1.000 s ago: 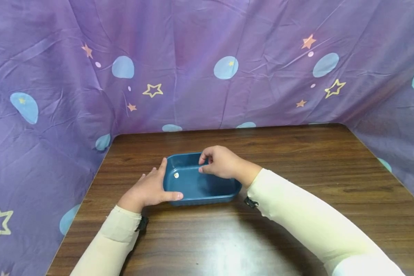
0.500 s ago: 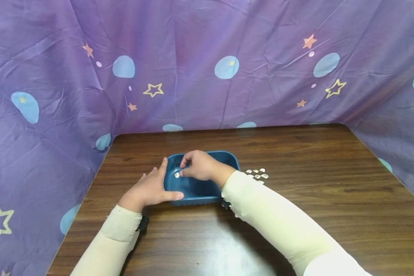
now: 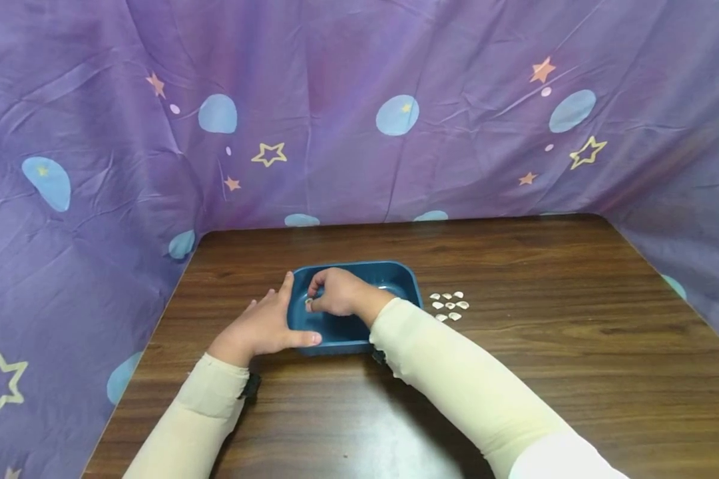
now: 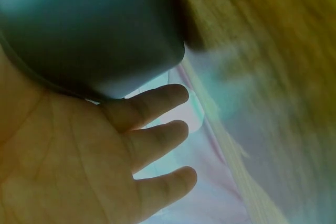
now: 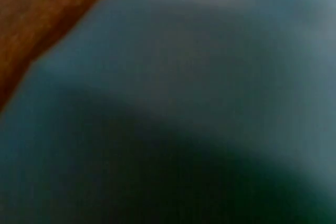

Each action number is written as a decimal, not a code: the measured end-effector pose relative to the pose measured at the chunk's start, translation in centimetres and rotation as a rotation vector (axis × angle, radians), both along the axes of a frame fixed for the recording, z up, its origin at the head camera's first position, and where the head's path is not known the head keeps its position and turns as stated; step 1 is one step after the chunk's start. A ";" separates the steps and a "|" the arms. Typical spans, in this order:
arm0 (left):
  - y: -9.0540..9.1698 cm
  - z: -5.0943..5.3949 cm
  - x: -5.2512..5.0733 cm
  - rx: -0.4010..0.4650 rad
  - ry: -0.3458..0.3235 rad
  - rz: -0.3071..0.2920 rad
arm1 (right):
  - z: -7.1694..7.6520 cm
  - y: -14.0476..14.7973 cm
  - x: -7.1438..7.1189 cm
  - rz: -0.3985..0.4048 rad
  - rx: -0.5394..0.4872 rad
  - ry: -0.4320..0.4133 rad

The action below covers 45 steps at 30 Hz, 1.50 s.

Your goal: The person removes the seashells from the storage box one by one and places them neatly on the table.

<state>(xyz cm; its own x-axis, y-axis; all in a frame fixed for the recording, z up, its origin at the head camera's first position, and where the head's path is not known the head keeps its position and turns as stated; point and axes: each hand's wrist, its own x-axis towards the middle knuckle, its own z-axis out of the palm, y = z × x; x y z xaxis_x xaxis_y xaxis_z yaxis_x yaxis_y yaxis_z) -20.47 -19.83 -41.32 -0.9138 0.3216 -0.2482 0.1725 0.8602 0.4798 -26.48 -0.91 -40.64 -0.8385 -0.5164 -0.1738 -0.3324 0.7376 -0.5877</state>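
Note:
A deep blue rectangular tray point(image 3: 389, 269) stands on the table. In the head view my left hand point(image 3: 260, 329) spans its left end, thumb along the near rim and index finger at the far left corner. Those fingers are straight, and the left wrist view shows the palm against the tray's outer wall point(image 4: 105, 40). My right hand point(image 3: 338, 293) reaches down inside the tray, pinching a small white seashell point(image 3: 308, 301) between thumb and index finger near the left wall. The shell is mostly covered by the fingertips. Only blurred blue tray and skin appear in the right wrist view.
Several small white seashells point(image 3: 450, 306) lie in loose rows on the brown wooden table point(image 3: 545, 332), just right of the tray. A purple curtain point(image 3: 335, 159) with stars and blue spots hangs behind and at both sides of the table.
My right hand has moved left and down inside the tray to the seashell, and its fingertips have closed on it. The shells right of the tray have come into sight. The left hand stays put.

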 end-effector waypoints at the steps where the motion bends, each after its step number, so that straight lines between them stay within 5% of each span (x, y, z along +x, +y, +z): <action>1: 0.0 0.0 0.0 0.002 -0.001 -0.002 | -0.1 0.0 -0.1 0.000 0.006 -0.008; 15: -0.3 -0.1 0.0 0.009 -0.007 0.009 | -1.3 -0.3 -0.3 0.031 0.047 -0.072; 22: -0.4 -0.7 0.4 0.024 -0.012 0.023 | -1.8 -0.5 0.3 0.038 0.083 -0.036; 45: -0.1 0.0 -0.1 0.039 -0.002 0.041 | -1.7 -0.4 0.1 -0.050 0.052 0.037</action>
